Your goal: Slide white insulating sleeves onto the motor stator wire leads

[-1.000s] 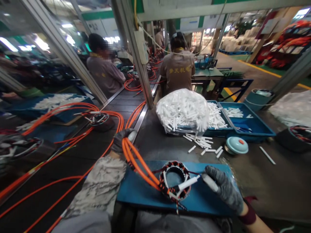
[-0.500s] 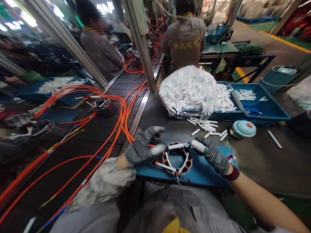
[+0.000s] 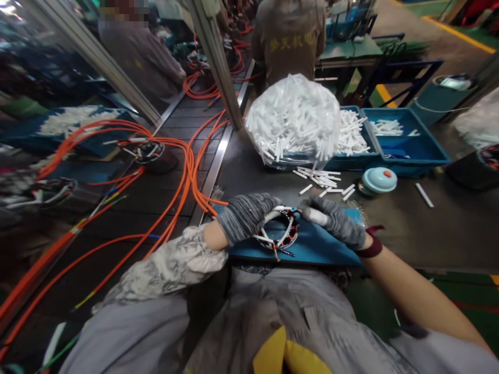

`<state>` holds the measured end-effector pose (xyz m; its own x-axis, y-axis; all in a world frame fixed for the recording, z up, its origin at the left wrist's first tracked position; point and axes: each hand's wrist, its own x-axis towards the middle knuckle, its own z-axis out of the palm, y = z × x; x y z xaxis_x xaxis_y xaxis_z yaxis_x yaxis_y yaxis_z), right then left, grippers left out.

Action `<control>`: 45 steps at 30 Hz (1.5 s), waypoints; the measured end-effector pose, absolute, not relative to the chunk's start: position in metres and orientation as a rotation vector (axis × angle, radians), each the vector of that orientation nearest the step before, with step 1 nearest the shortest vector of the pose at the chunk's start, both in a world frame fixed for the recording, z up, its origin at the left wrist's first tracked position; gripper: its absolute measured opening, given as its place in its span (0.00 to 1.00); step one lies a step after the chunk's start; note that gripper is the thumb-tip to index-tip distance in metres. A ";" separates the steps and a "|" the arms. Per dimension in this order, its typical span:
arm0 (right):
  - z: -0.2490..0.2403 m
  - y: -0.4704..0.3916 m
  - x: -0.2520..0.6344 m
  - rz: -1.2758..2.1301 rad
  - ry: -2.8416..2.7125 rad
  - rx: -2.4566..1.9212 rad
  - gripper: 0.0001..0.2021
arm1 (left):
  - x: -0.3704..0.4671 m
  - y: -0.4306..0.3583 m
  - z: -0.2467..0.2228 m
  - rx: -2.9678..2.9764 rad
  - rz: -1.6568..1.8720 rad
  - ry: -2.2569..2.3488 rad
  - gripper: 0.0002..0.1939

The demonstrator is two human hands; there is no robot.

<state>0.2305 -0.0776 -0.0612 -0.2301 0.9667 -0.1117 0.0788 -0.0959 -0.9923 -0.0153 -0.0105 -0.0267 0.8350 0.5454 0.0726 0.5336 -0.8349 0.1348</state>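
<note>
The ring [image 3: 291,238] of black and orange windings is lying on the blue board [image 3: 331,248], its open middle facing up. The left hand [image 3: 248,217] is resting over the ring's far left edge, beside one end of a white tube [image 3: 284,208]; its fingertips are hiding beneath the glove's back, so I cannot tell whether it is gripping. The right hand [image 3: 336,222], just right of the ring's far edge, is seemingly pinching a dark wire [image 3: 298,211] between thumb and forefinger.

Good work here is probably depending on the left hand steadying ring and tube together while the right is guiding the wire in line with the tube. A sideways tug would likely be turning the ring or kinking the wire. Light fingertip pressure should be serving better than a full fist, since gloves are dulling touch. The cord tails [image 3: 287,253] are sticking out from the ring's near edge and are best staying free underneath. Loose tubes [image 3: 334,190] are lying beyond the ring, to its right.
</note>
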 end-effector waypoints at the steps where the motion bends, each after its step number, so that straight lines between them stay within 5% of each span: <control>1: -0.064 -0.077 0.236 1.406 -1.422 -1.181 0.21 | -0.016 -0.011 -0.027 2.859 0.173 0.837 0.21; 11: -0.078 -0.038 0.224 1.609 -1.697 -0.890 0.26 | -0.034 -0.002 -0.018 2.530 0.167 0.769 0.17; 20: -0.056 -0.034 0.194 1.319 -2.040 -1.103 0.26 | -0.035 -0.017 -0.014 2.714 -0.036 1.003 0.17; 28: -0.062 -0.035 0.215 1.500 -2.047 -0.979 0.25 | -0.048 -0.010 -0.011 2.322 0.025 0.722 0.20; 37: -0.063 -0.045 0.206 1.258 -2.025 -1.074 0.24 | -0.036 -0.005 -0.018 2.369 -0.106 0.763 0.20; 45: -0.069 -0.054 0.192 0.571 -2.300 -1.271 0.16 | -0.009 -0.012 -0.011 2.618 -0.375 0.995 0.18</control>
